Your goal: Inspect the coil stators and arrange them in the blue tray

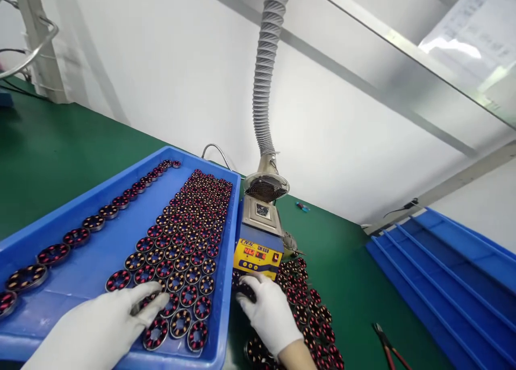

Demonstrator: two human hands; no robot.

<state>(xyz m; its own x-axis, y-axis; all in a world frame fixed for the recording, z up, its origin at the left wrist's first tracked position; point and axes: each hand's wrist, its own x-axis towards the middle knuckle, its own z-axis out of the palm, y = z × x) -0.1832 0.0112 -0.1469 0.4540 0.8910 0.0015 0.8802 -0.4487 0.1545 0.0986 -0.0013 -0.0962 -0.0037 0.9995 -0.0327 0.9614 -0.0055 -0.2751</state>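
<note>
Light rim pinches should suit both — the white-gloved left hand (100,317) closed round a black metal-rimmed ring (145,300) in the blue plastic tray (116,235), the white-gloved right hand (272,310) pinching a dark round ring (246,291) outside it.

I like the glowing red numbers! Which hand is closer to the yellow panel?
Right. The right hand is just in front of the yellow panel; the left hand is farther off to its left, over the blue tray.

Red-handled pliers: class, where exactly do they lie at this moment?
The pliers lie at the lower right of the head view, on the green tabletop, between the heap of ring-shaped parts and the blue trays.
</note>
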